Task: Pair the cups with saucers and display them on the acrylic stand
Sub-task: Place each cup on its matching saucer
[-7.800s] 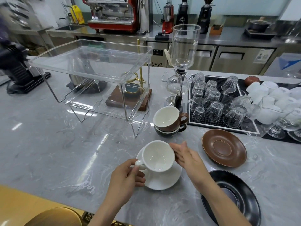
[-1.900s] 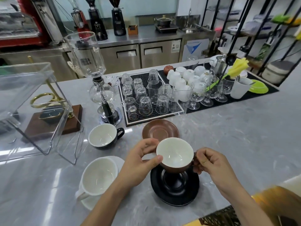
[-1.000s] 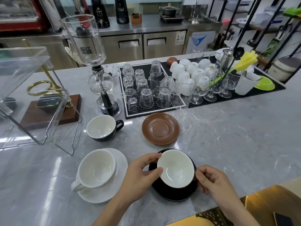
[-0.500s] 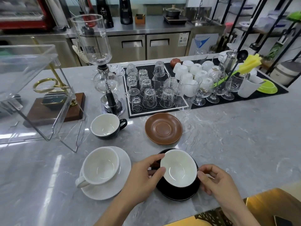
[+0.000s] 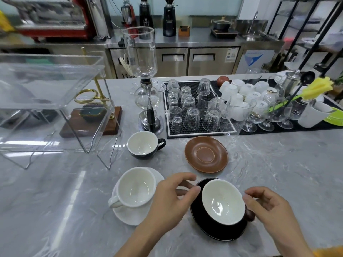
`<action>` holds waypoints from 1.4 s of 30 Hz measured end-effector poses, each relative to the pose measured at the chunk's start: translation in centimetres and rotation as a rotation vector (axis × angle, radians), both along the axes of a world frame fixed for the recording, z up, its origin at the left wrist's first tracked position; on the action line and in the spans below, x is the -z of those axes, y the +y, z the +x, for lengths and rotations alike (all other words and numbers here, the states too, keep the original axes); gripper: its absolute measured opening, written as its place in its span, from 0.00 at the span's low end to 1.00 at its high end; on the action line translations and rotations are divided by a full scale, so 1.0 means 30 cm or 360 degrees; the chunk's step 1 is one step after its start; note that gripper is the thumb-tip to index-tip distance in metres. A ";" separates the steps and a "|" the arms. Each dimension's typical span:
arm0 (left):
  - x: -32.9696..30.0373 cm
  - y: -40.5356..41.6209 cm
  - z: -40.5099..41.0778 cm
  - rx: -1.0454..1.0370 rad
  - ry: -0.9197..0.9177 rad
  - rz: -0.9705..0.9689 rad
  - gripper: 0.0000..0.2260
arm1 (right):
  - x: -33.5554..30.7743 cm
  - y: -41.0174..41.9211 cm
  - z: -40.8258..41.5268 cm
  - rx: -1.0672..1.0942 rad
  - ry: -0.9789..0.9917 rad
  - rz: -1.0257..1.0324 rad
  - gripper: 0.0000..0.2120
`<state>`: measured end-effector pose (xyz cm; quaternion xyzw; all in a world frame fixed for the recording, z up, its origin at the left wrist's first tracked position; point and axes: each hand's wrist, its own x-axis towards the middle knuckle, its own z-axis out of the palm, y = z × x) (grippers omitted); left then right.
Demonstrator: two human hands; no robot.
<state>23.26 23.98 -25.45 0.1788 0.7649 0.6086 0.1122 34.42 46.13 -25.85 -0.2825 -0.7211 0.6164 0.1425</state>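
A brown cup (image 5: 222, 201) with a white inside sits on the black saucer (image 5: 197, 210) near the counter's front edge. My left hand (image 5: 172, 199) hovers at its left rim and my right hand (image 5: 269, 208) at its handle side, both with fingers spread and loose. A white cup (image 5: 136, 186) rests on a white saucer (image 5: 130, 217) just to the left. Behind it a black cup (image 5: 143, 145) stands alone on the counter. The brown saucer (image 5: 206, 154) lies bare at centre. The two-tier acrylic stand (image 5: 55, 106) stands at the left with nothing on it.
A glass siphon brewer (image 5: 146, 101) stands behind the black cup. A black mat (image 5: 202, 132) holds several upturned glasses, with white cups (image 5: 241, 93) and stemmed glasses to its right. A wooden base (image 5: 111, 125) with a gold holder sits behind the stand.
The brown cup was set down on the black saucer. Both hands have since loosened and drawn slightly away from its rim. The view shifted a little.
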 end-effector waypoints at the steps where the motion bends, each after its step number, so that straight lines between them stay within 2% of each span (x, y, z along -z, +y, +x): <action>1: -0.008 -0.009 -0.005 -0.0019 0.0011 0.0010 0.08 | -0.014 -0.006 -0.017 0.0002 0.0009 -0.0011 0.08; 5: -0.036 -0.049 -0.019 -0.0089 0.0055 0.0042 0.08 | -0.065 -0.025 -0.085 -0.0054 0.0024 0.0035 0.04; 14: -0.058 -0.111 -0.069 -0.0248 0.0111 0.0072 0.08 | -0.095 -0.043 -0.197 -0.0204 0.0098 0.0130 0.04; 26: -0.050 -0.110 -0.091 -0.0210 0.0077 0.0083 0.08 | -0.120 -0.052 -0.244 -0.0277 0.0126 0.0130 0.04; 36: 0.031 0.013 -0.025 0.0104 -0.0169 -0.0091 0.08 | -0.058 -0.002 -0.028 0.0023 -0.0213 0.0104 0.05; 42: 0.054 0.054 -0.005 0.0211 -0.0456 -0.0034 0.10 | 0.000 -0.003 0.027 0.0069 -0.0288 0.0026 0.10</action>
